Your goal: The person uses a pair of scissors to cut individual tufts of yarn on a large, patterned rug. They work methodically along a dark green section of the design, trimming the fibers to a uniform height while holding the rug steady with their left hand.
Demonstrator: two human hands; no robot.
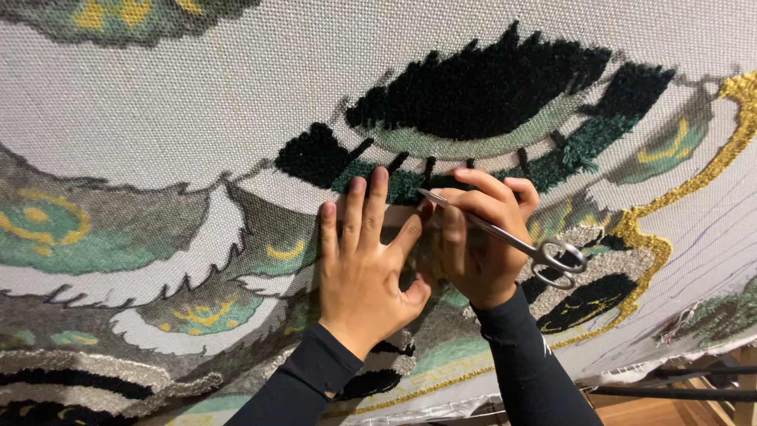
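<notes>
Black-sleeved, the left hand point(364, 264) presses spread fingers flat on the tufted rug point(158, 142) while the right hand point(477, 241) pinches closed metal scissors point(505, 233) whose tips, slipping, could snip dark-green pile beside those fingers.

Rug workshop, tufted carpet point(197, 118) stretched on frame

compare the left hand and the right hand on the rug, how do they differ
The left hand lies flat and empty on the rug, fingers straight. The right hand is curled and grips small metal scissors, whose tips point toward the left hand's fingertips. Both wear dark sleeves and rest near the dark green tufting.
</notes>
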